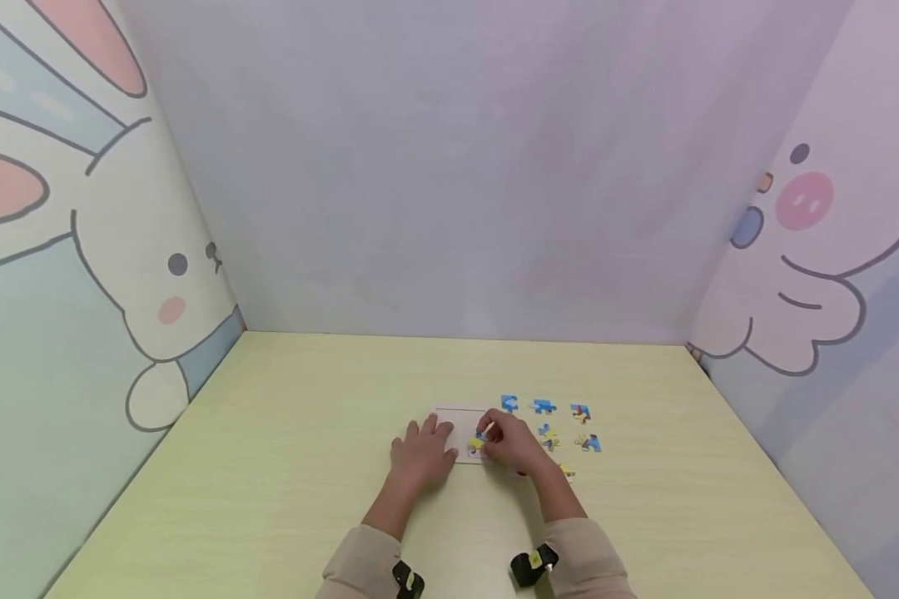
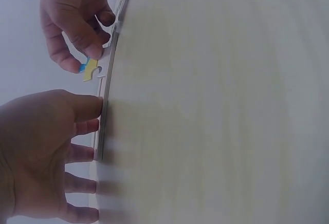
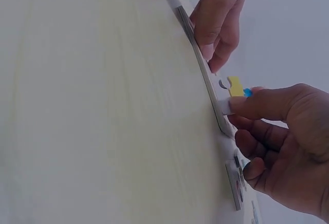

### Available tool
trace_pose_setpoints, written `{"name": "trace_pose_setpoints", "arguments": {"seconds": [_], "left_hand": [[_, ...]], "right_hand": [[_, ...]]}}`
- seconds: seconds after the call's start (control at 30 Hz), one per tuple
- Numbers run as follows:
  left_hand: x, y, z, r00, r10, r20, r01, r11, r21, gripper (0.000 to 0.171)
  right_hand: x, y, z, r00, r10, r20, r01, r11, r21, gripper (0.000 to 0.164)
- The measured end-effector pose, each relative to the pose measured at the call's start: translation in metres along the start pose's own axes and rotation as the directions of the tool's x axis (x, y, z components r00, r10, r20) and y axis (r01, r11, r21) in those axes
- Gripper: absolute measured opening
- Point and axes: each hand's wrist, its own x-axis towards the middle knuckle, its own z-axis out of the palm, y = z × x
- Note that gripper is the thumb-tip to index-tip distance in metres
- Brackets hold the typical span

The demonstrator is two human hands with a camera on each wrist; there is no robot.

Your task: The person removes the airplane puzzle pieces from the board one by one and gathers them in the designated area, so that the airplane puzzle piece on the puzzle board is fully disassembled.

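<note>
A pale, flat puzzle board [image 1: 460, 418] lies on the table between both hands. My left hand [image 1: 423, 454] rests on its left side with fingers spread, thumb and fingertips along the near edge in the left wrist view. Over the right part of the board, my right hand [image 1: 511, 442] pinches a jigsaw piece [image 3: 235, 86] between thumb and fingers. That piece is yellow with a bit of blue, and it stands tilted up from the board. The fingers partly hide it.
To the right of the board, several loose jigsaw pieces [image 1: 543, 406] lie spread on the light wooden table [image 1: 270, 466], some close under the right wrist. Cloth walls with cartoon animals enclose the table at the back and sides.
</note>
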Motion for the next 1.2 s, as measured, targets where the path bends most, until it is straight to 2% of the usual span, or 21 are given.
{"name": "trace_pose_setpoints", "arguments": {"seconds": [0.13,0.23,0.4,0.73,1.03,1.2], "left_hand": [[0.0,0.001,-0.001,1.0,-0.007,0.005,0.007,1.0,-0.003,0.044],[0.0,0.002,-0.002,1.0,-0.01,0.003,0.01,1.0,-0.005,0.044],[0.0,0.002,-0.003,1.0,-0.01,-0.005,0.01,1.0,0.001,0.043],[0.0,0.002,-0.004,1.0,0.001,-0.006,-0.001,1.0,-0.025,0.043],[0.001,0.003,-0.004,1.0,0.002,-0.003,-0.003,0.998,-0.057,0.042],[0.002,0.002,-0.003,1.0,-0.001,0.003,0.001,0.999,-0.047,0.043]], "right_hand": [[-0.004,0.004,-0.003,0.998,-0.063,-0.02,0.064,0.997,0.042,0.018],[-0.008,0.005,-0.007,0.996,-0.075,-0.04,0.078,0.993,0.092,0.016],[-0.013,0.002,-0.017,0.997,-0.037,-0.069,0.048,0.986,0.157,0.015],[-0.023,0.011,-0.033,0.993,0.014,-0.117,0.008,0.984,0.181,0.014],[-0.033,0.019,-0.043,0.992,0.053,-0.118,-0.029,0.979,0.2,0.013],[-0.041,0.022,-0.05,0.993,0.057,-0.107,-0.033,0.975,0.222,0.016]]}}
